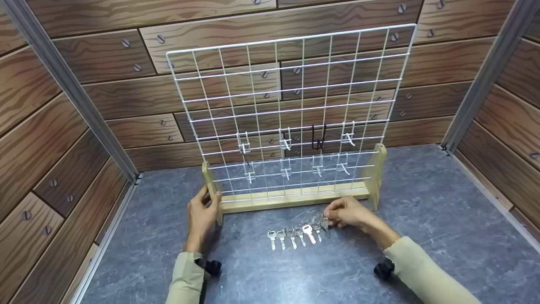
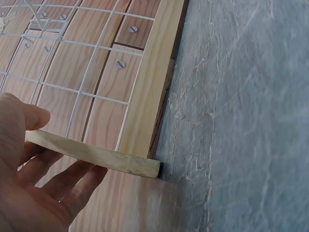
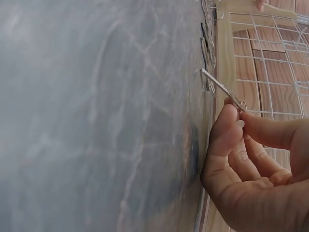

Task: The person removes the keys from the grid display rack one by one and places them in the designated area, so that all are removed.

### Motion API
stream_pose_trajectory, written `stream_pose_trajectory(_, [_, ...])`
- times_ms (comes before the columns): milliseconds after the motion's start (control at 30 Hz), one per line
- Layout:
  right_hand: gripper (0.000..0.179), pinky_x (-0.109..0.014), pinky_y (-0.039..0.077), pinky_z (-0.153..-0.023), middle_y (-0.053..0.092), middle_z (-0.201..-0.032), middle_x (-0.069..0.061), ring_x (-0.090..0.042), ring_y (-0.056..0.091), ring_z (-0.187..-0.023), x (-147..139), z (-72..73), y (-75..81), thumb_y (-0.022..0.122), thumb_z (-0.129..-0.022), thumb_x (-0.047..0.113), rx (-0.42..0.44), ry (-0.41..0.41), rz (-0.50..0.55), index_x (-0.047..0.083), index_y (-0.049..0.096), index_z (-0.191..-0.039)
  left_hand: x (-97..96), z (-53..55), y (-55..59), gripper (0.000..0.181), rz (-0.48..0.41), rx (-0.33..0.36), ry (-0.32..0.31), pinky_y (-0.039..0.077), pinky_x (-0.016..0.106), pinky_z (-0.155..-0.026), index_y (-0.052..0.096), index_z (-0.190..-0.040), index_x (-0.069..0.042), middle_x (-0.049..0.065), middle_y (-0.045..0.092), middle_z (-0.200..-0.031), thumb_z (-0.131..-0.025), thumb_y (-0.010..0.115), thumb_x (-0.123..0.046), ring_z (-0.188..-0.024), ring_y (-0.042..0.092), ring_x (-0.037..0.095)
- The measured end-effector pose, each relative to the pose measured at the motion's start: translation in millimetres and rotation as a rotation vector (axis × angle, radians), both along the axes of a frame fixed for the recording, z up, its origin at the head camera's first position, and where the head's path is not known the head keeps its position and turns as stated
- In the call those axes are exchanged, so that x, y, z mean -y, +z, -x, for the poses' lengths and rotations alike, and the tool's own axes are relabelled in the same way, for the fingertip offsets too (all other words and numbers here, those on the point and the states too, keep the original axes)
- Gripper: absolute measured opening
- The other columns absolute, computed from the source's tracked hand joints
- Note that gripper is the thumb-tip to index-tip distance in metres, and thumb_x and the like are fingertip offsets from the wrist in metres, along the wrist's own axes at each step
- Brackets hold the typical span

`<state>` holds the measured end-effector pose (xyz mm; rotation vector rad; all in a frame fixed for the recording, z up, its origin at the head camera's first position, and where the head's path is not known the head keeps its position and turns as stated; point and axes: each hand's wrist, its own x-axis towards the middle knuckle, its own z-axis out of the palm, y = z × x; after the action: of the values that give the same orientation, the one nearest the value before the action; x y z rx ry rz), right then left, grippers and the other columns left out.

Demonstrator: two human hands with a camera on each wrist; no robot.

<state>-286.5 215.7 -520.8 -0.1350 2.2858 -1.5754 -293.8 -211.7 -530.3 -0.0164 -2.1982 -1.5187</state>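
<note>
A white wire grid rack (image 1: 291, 114) stands upright in a pale wooden base (image 1: 291, 202). My left hand (image 1: 203, 215) grips the wooden side piece (image 2: 96, 154) at the rack's left end, thumb on one face and fingers on the other. In front of the base, my right hand (image 1: 350, 213) pinches a silver key (image 3: 219, 86) by its small ring, between thumb and fingertips. The key tilts in the right wrist view, its blade pointing away from the fingers. Beside it, several more silver keys (image 1: 291, 238) lie in a row on the grey tabletop.
White hooks (image 1: 287, 143) hang on the grid in two rows, with one black hook (image 1: 317, 143) in the upper row. Wood-patterned walls (image 1: 438, 93) enclose the back and sides. The right wooden side piece (image 1: 376, 177) stands behind my right hand.
</note>
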Motion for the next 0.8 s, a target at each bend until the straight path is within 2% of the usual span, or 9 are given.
stream_pose_trajectory(333, [0.009,-0.023,0.057,-0.056,0.074,-0.08,-0.008,-0.014,0.066,-0.07,6.7,-1.1,-1.7,0.072,-0.097,0.002,-0.092,-0.004,-0.1,-0.006,0.075,-0.1,-0.6,0.8,0.7,0.045,-0.024,-0.005,-0.001,0.061,0.051,-0.102,0.065,-0.143,0.003,0.029,0.074,-0.125,-0.1,0.072,-0.006,-0.118,0.073,0.044])
stream_pose_trajectory(467, [0.008,-0.024,0.057,-0.056,0.073,-0.077,-0.008,-0.014,0.065,-0.069,8.1,-3.0,-1.2,0.072,-0.097,0.002,-0.136,-0.005,-0.128,-0.006,0.075,-0.098,-0.4,0.4,1.4,0.044,-0.026,0.001,-0.008,0.06,0.053,-0.103,0.065,-0.143,0.003,0.029,0.073,-0.126,-0.1,0.071,-0.006,-0.12,0.071,0.045])
stream_pose_trajectory(633, [0.007,-0.027,0.058,-0.055,0.07,-0.073,-0.007,-0.014,0.063,-0.065,8.8,-5.2,-1.5,0.072,-0.095,0.001,-0.226,0.009,-0.196,-0.004,0.077,-0.094,0.3,0.4,1.2,0.043,-0.031,0.003,-0.018,0.058,0.058,-0.105,0.065,-0.142,0.003,0.028,0.074,-0.125,-0.101,0.071,-0.008,-0.12,0.071,0.046])
stream_pose_trajectory(800, [0.005,-0.028,0.059,-0.054,0.068,-0.071,-0.004,-0.012,0.062,-0.06,9.8,-6.0,-1.9,0.074,-0.093,0.001,-0.289,0.009,-0.266,-0.001,0.078,-0.09,0.2,0.4,1.5,0.044,-0.027,0.007,-0.014,0.059,0.057,-0.104,0.065,-0.143,0.003,0.028,0.074,-0.126,-0.101,0.071,-0.008,-0.121,0.071,0.046])
